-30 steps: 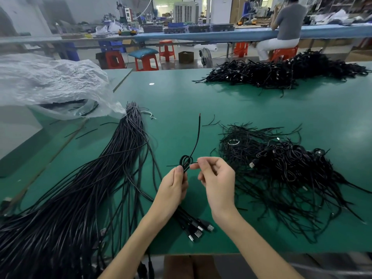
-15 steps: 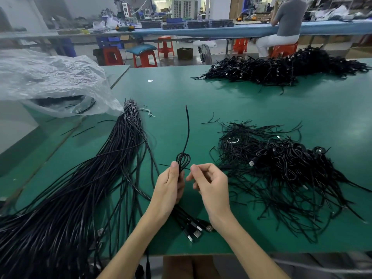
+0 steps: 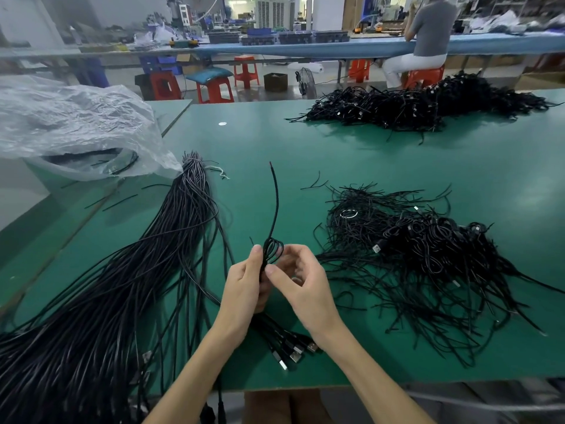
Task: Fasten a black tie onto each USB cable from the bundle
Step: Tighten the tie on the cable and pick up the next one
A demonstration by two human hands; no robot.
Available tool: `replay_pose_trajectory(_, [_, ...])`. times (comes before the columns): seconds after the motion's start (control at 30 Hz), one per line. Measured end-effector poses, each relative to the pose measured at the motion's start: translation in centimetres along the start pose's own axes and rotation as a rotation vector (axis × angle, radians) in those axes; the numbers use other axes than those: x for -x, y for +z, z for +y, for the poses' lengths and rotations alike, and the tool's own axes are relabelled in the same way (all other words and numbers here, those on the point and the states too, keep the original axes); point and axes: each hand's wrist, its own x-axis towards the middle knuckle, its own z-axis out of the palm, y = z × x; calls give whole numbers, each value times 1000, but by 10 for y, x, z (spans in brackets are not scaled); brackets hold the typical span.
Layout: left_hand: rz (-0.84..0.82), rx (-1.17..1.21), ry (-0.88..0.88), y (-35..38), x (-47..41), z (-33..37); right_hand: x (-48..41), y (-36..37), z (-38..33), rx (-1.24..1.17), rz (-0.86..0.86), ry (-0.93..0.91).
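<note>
Head — left grip (image 3: 244, 289) clasps coiled cable (image 3: 273, 249) | right grip (image 3: 302, 286) pinches it

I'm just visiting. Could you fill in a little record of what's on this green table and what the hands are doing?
Surface: green table
Holding: left hand grips coiled cable, loose end up; right hand pinches its middle
Left side: long cable bundle, plugs near the table's front edge
Right side: tangled pile of black ties and coiled cables
Far side: second black pile
Far left: clear plastic bag
</note>
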Motion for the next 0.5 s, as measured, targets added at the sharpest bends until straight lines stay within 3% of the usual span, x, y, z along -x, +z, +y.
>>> replay_pose_trajectory(0.33, [-139, -1, -15, -2, 2, 4, 0, -3, -8, -85, -138, 3])
replay_pose_trajectory(0.5, [-34, 50, -30, -1, 2, 4, 1, 1, -5, 4, -89, 2])
